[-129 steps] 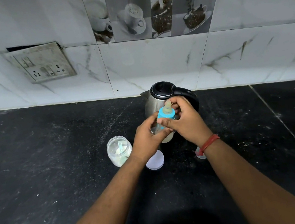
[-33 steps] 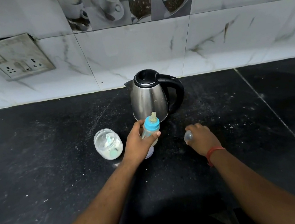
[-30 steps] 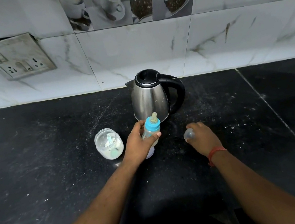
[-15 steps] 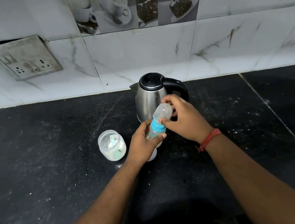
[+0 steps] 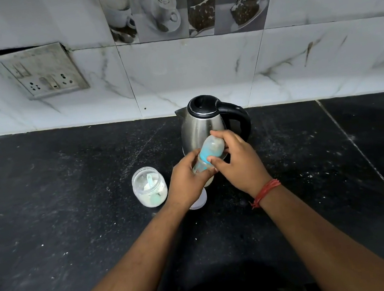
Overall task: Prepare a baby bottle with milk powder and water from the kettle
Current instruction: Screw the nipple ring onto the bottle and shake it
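My left hand point(image 5: 187, 181) grips the body of the baby bottle point(image 5: 204, 158), which has a blue collar and is tilted up to the right. Its clear cap point(image 5: 213, 145) sits over the teat, and my right hand point(image 5: 239, 163) holds that cap with curled fingers. Just behind the hands stands the steel kettle point(image 5: 201, 125) with a black lid and handle. To the left, an open jar of milk powder point(image 5: 149, 187) stands on the black counter point(image 5: 58, 201) with a pale scoop inside it.
A white jar lid point(image 5: 200, 201) lies on the counter under my left wrist. A switch socket plate point(image 5: 41, 71) is on the tiled wall at the left. Powder specks dot the counter. A seam point(image 5: 365, 158) crosses it at the right.
My right hand picked the clear cap off the counter at the right and brought it onto the bottle's teat. The left hand tilted the bottle toward it.
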Demonstrator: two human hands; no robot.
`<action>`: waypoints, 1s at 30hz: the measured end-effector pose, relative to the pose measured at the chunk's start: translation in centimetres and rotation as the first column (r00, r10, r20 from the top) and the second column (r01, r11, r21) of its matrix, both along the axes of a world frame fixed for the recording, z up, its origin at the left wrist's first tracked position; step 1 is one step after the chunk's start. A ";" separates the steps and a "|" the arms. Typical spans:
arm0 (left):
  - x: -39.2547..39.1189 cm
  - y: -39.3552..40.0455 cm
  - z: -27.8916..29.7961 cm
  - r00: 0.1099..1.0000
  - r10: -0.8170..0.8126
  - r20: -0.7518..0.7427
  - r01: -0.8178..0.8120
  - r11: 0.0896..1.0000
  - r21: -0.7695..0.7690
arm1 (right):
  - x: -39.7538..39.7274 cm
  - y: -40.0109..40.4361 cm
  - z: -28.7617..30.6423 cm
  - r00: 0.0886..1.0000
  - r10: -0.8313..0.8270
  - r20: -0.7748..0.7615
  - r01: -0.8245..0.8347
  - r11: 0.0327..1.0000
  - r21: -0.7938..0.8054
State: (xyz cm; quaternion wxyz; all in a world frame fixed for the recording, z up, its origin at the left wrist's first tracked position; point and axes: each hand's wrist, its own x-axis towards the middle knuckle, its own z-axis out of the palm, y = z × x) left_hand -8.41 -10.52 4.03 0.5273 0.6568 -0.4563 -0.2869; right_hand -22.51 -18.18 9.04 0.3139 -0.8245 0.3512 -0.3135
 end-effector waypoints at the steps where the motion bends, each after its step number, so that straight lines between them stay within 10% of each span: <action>1: 0.0 -0.1 0.1 1.000 0.009 0.018 -0.009 1.000 0.001 | 0.1 0.2 0.1 1.000 -0.019 0.014 0.019 1.000 0.004; 11: 1.1 -1.1 1.6 0.997 -0.046 -0.056 0.051 0.994 0.097 | -1.4 -1.0 1.5 0.984 0.099 0.151 -0.136 0.956 0.260; 17: 1.4 -1.4 2.5 0.992 -0.091 -0.084 0.102 0.985 0.139 | -1.9 -0.6 0.9 0.976 0.174 -0.130 -0.151 0.974 0.172; 30: -1.7 0.4 5.5 0.978 -0.169 -0.122 0.187 0.970 0.156 | -2.2 1.7 -0.2 1.000 0.012 0.005 -0.012 1.000 0.006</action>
